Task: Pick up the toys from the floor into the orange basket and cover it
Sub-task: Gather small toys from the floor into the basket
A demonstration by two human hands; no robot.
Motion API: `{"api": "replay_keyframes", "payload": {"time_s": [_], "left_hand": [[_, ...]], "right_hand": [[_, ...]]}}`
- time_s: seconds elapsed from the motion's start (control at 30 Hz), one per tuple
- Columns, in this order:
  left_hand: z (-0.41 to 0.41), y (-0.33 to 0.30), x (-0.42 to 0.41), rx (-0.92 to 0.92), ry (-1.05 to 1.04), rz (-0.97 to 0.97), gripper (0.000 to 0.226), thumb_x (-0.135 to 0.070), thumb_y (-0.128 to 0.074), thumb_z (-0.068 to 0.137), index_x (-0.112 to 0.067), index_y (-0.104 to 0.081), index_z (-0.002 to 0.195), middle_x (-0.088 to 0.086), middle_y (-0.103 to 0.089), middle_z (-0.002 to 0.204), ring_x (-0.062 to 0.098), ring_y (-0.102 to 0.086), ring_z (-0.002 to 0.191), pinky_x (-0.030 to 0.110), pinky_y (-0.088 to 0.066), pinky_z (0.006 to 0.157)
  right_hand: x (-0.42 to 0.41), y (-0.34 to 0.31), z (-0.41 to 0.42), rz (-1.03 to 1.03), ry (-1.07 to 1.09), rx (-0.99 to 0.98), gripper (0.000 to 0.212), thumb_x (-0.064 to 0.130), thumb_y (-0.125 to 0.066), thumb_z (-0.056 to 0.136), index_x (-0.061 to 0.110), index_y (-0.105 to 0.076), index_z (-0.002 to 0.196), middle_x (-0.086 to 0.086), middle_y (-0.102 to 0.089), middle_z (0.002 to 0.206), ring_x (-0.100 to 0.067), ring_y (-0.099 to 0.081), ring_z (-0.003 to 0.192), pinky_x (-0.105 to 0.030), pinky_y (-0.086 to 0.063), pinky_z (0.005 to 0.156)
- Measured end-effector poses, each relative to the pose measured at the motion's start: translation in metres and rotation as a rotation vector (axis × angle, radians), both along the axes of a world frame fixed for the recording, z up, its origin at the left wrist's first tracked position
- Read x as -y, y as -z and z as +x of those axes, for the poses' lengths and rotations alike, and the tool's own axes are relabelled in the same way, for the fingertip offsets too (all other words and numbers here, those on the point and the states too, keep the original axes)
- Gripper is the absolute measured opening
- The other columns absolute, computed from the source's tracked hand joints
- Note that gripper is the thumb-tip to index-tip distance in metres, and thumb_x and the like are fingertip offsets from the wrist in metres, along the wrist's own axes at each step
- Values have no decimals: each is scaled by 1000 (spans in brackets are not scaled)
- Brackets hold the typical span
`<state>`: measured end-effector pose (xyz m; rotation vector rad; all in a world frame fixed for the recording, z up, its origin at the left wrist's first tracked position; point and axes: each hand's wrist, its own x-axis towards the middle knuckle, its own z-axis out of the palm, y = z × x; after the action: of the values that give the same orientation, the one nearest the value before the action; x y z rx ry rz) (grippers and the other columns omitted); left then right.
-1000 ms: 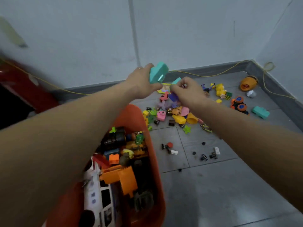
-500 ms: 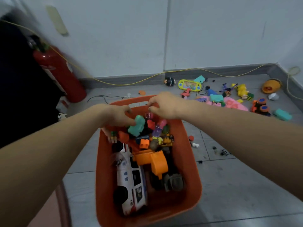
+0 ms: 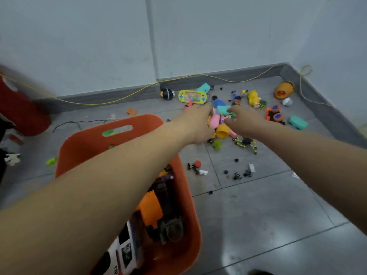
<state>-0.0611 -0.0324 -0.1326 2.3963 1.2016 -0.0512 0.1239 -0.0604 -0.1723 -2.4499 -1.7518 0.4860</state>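
The orange basket (image 3: 93, 143) stands on the grey floor at the lower left, holding several toys, among them a white toy vehicle (image 3: 127, 253) and an orange block (image 3: 151, 209). Both arms stretch past it to the toy pile (image 3: 222, 128) near the wall. My left hand (image 3: 196, 124) lies over the pink and yellow toys, and its fingers are hidden behind the back of the hand. My right hand (image 3: 246, 122) pinches a teal toy (image 3: 223, 109) at the top of the pile. No lid is in view.
More toys lie scattered: a yellow handheld game (image 3: 192, 96), an orange wheeled toy (image 3: 275, 115), a teal block (image 3: 297, 122), an orange cup-shaped toy (image 3: 284, 90) and small black pieces (image 3: 238, 174). A yellow cable (image 3: 119, 100) runs along the wall. A red cylinder (image 3: 17, 110) stands at left.
Both hands have left the basket, where they dropped toys half a second ago, and have reached out to the floor pile again. The view has swung right.
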Motion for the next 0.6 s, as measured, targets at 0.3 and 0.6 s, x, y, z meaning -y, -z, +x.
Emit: {"api": "replay_keyframes", "payload": {"time_s": [0.3,0.6], "left_hand": [[81,112,0,-434,9,-289,119,-56,-74,73,-36,14,152,15,10,161,42,4,147,66,-27,108],[82,169,-29,-341,-66,-204,118,-60,-75,69,-44,7,151,10,10,162,39,5,147,67,-14,112]], "right_hand": [[55,117,88,-210,257,-132,83,54,-62,88,35,-18,155,-16,-11,162,-41,-26,143,-46,-31,113],[18,174,96,-173,259,-142,85,68,-56,84,41,-16,154,-12,5,163,-40,-5,148,-56,-27,114]]}}
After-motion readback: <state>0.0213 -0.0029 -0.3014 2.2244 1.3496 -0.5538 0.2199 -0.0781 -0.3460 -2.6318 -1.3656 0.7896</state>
